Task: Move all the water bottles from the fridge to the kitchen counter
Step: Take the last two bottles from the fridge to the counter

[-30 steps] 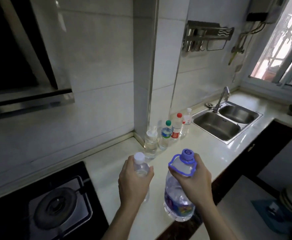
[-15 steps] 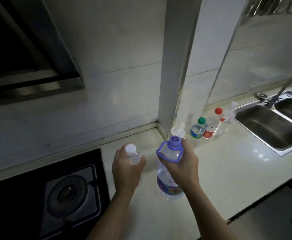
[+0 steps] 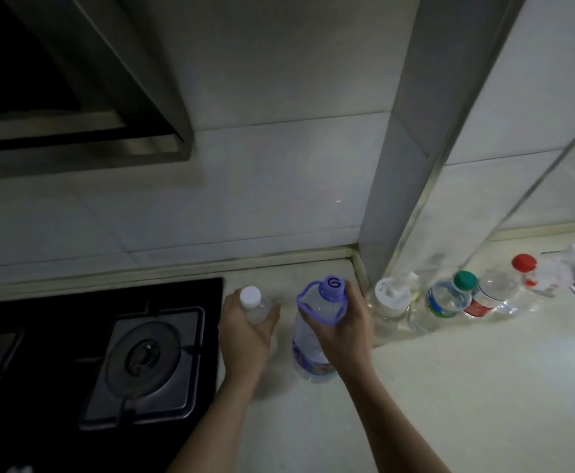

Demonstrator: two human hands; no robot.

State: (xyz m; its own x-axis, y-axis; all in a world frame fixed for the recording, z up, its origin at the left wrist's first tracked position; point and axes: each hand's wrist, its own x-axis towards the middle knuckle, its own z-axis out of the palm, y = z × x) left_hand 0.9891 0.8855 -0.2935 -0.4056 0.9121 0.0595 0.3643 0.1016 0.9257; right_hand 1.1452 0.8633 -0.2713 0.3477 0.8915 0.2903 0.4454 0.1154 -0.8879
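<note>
Your left grip (image 3: pixel 249 331) is wrapped round a small clear bottle (image 3: pixel 257 310) with a white cap, and your right grip (image 3: pixel 344 331) is clenched on the shoulder of a bigger bottle (image 3: pixel 313 336) with a purple cap and carry loop. Both bottles stand upright, side by side, and both look to be down on the pale table (image 3: pixel 467 387), or a hair off it; the base of the small one is hidden behind your hand, so that can't be called for sure. This reads as the set-down step: two more bottles delivered.

Next, you'd want to feel each base sit flat before you let go, then lift your hands straight up so a sleeve or wrist doesn't clip a cap.

Just left of your left grip is the black stove (image 3: pixel 136 363); keep the small bottle off its edge. Just right of your right grip a row of four bottles lines the wall: a white flip-top one (image 3: pixel 390 302), a green-capped one (image 3: pixel 446 303), a red-capped one (image 3: pixel 494 295), and a blurred one (image 3: pixel 552 271) at the far end. All of them look clear, with water inside; fill levels are hard to judge in this dim light.
</note>
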